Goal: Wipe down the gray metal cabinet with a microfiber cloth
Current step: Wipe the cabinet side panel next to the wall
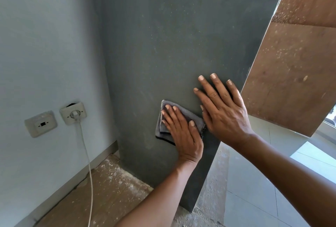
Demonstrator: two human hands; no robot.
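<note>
Cabinet [163,44]: gray, dusty side panel, standing on the floor [112,186] beside the wall [45,44].
Cloth [164,115]: folded, flat against the panel's lower part.
Left hand [181,132]: fingers straight, pressing the cloth.
Right hand [221,106]: fingers spread, flat near the panel's right edge.
Wall: two sockets [41,124], white cord [87,154] plugged in.

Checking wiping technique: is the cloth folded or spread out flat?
Folded. The cloth shows stacked layered edges at its left side under the left hand, pressed flat on the cabinet.
</note>
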